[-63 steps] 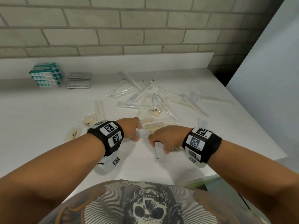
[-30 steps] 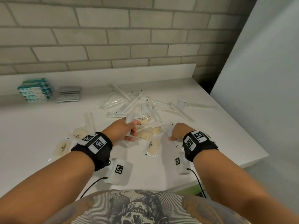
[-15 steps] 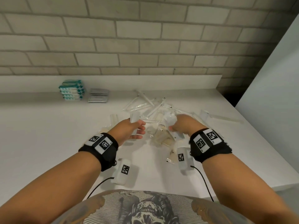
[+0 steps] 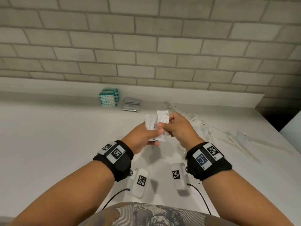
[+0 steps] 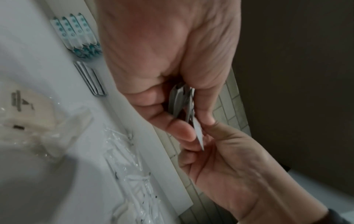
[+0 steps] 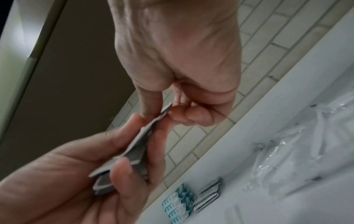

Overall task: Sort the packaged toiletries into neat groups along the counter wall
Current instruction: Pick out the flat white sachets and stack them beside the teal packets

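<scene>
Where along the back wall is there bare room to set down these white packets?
Bare counter lies left of the teal boxes. A smaller gap sits between the grey sachets and the clear-wrapped pile. Right of that is crowded.

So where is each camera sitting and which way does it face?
Head: on the head, looking down at the counter; both forearms show.
Left wrist: along the left hand gripping the white sachets.
Right wrist: along the right hand pinching one sachet.
Shared: all three show the teal-striped packets by the wall.
</scene>
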`<state>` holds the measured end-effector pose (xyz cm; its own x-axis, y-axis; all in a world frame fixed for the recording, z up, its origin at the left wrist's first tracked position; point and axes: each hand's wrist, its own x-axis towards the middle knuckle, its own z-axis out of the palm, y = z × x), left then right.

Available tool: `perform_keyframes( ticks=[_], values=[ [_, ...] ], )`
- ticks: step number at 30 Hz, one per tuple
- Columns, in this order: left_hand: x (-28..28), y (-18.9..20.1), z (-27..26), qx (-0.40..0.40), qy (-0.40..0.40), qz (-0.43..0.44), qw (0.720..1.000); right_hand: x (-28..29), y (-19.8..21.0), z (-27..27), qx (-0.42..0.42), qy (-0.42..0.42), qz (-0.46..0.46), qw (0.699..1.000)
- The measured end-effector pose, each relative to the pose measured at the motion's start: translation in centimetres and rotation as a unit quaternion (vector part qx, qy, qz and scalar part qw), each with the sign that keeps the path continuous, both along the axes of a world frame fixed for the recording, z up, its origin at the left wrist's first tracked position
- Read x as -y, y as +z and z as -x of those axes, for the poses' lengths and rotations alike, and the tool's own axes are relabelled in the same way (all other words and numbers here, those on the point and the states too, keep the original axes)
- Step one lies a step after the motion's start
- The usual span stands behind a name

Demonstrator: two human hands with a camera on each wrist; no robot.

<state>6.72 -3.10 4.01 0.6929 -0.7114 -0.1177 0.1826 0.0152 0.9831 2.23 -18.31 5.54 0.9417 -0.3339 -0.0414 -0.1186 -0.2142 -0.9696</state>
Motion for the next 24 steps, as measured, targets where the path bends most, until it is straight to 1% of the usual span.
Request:
perform_keyframes(
  ticks=[4,7,10,11,13,15,16,18,21,22,24],
  values=[
    [-1.4,0.5,-0.6,0.003,0.023,0.025,0.999,-1.2,0.6,-1.4,0.026,0.034,0.016,0.999],
    [-2.4,0.6,-1.2,0.003,0.048,0.037,0.998,-1.6,0.9,-2.2,0.016,0.067,0.049,0.996],
    [-2.8,0.6,-1.5,-0.013,0.081,0.046,0.996,-1.6,0.8,-2.9,0.021,0.043,0.075,0.996],
    [-2.9,0.5,-1.6,-0.022,0.093,0.053,0.994,-1.5,0.9,-3.0,0.034,0.024,0.067,0.997],
    [-3.1,0.6,-1.9,-0.038,0.116,0.063,0.990,-1.4,1.4,-3.1,0.067,-0.005,0.007,0.998],
    [-3.3,0.6,-2.1,-0.044,0.131,0.066,0.988,-1.1,1.9,-3.2,0.093,-0.011,-0.059,0.994],
    [-3.3,0.5,-2.2,-0.043,0.134,0.066,0.988,-0.9,2.0,-3.2,0.103,-0.005,-0.078,0.992],
    [-3.3,0.5,-2.3,-0.041,0.137,0.068,0.987,-0.9,2.1,-3.0,0.119,0.030,-0.077,0.989],
    [-3.0,0.3,-2.6,-0.036,0.140,0.073,0.987,-1.5,1.9,-2.6,0.112,0.090,-0.026,0.989],
    [-2.9,0.2,-2.7,-0.034,0.140,0.074,0.987,-1.7,1.6,-2.7,0.104,0.091,-0.016,0.990],
    [-2.8,0.2,-2.8,-0.030,0.140,0.075,0.987,-1.8,1.1,-3.0,0.096,0.072,-0.043,0.992]
  ],
)
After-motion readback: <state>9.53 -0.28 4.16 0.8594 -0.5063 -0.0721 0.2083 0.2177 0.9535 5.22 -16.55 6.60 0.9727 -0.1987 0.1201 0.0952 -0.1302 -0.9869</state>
